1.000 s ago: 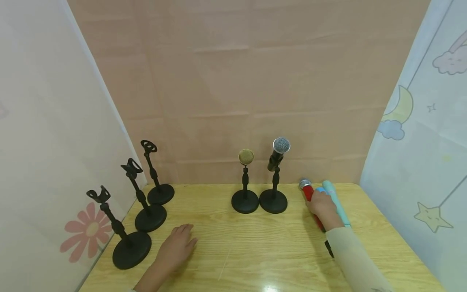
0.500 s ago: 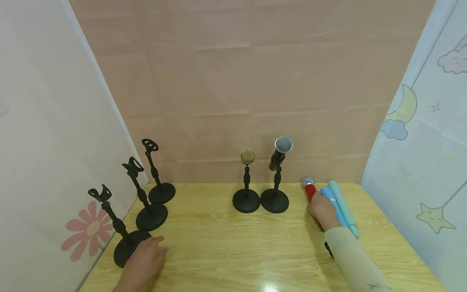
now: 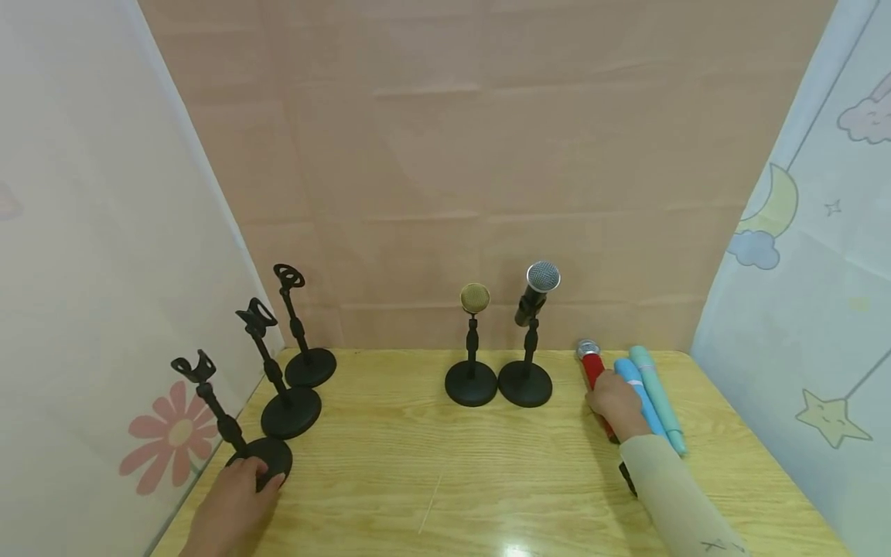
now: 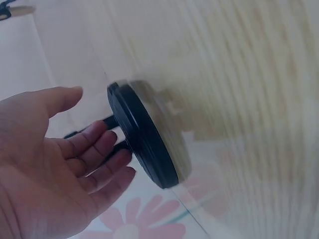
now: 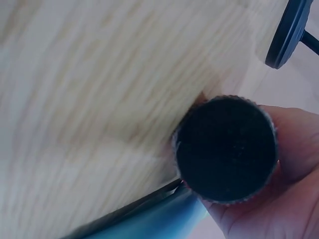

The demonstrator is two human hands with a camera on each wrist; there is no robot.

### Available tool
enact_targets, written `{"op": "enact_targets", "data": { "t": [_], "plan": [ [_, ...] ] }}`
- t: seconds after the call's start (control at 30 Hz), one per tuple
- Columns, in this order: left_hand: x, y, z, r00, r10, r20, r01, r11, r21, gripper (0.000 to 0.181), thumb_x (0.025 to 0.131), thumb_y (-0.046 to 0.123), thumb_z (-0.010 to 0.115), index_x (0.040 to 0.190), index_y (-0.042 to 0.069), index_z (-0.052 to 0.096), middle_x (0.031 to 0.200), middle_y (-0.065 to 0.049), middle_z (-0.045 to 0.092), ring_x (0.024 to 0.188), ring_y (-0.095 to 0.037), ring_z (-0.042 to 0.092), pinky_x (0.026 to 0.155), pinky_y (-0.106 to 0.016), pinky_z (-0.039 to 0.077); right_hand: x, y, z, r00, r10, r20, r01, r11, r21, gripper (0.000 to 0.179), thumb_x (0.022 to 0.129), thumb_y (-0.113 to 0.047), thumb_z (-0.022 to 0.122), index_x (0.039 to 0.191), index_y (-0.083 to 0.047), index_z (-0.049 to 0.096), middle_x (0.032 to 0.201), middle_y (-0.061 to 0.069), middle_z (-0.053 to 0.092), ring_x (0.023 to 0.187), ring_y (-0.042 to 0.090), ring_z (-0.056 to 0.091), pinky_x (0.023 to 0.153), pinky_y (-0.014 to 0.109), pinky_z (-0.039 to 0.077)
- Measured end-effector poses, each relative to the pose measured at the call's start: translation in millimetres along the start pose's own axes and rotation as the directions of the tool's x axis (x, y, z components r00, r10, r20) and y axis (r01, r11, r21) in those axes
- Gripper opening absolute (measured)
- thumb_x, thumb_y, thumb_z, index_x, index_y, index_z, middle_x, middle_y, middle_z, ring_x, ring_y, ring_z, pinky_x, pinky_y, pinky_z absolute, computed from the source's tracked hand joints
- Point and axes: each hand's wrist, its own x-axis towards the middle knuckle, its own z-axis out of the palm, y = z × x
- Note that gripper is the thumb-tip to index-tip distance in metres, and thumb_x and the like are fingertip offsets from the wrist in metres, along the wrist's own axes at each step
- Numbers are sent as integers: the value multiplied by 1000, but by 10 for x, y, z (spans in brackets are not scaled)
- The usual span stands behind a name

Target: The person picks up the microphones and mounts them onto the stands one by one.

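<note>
Of the hands [image 3: 614, 402], the right grips a cylindrical red microphone [image 3: 593, 370] (silver-headed).

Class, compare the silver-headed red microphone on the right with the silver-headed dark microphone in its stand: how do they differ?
The silver-headed red microphone is gripped by the right hand; the silver-headed dark microphone sits in a black round-based stand. The red microphone slants low, near the wooden table; the dark microphone tilts head-up above it. Both have rounded silver heads.

bare hands [image 3: 233, 499] [image 3: 614, 398], cream right sleeve [image 3: 668, 491] with thin dark marks [image 3: 714, 545].
</note>
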Motion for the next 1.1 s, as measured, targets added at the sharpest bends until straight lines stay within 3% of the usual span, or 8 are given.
{"op": "enact_targets", "data": {
  "t": [0.17,0.33,0.43,0.57,0.8,1.1],
  "plan": [
    [34,-150,16,1000,-25,3,25,1000,8,58,91,46,73,103,-10,62,98,-22,62,97,-44,60,82,-60,52,4,28,17,1000,-7,-4,7,1000,27,38,93,-21,62,107,12,48,88,21,59,67,31,59,54,38,49],
    [51,-213,-3,1000,-22,-19,23,999,26,57,90,46,74,97,-9,61,93,-21,58,91,-39,59,81,-58,52,12,44,33,1000,-5,-15,6,998,61,39,93,-22,63,107,11,49,91,22,59,67,30,59,54,36,49],
    [64,-269,-17,1000,6,-27,-4,999,49,60,88,46,76,94,-11,60,89,-21,58,85,-38,59,78,-57,52,19,60,48,1000,-10,-24,12,998,64,40,93,-23,63,108,12,50,93,24,60,67,31,59,54,36,49],
    [103,-368,-25,999,47,-28,-46,998,42,68,88,44,77,104,-20,59,97,-30,60,92,-48,60,83,-60,51,18,71,60,999,-23,-43,26,997,66,41,93,-23,62,110,13,50,96,26,60,67,31,59,54,36,49],
    [215,-513,-48,994,99,40,-100,995,12,83,91,50,72,122,-25,53,118,-42,56,111,-60,53,91,-66,48,-37,37,4,997,-31,-70,37,995,97,43,92,-23,60,111,11,44,93,25,60,62,30,59,50,36,50],
    [306,-568,-56,987,117,114,-114,993,-28,81,94,49,69,125,-24,53,121,-43,56,113,-59,56,92,-66,48,-87,17,-88,995,-66,-77,75,990,116,43,91,-20,56,114,13,41,92,24,59,62,29,58,52,35,49]
  ]
}}
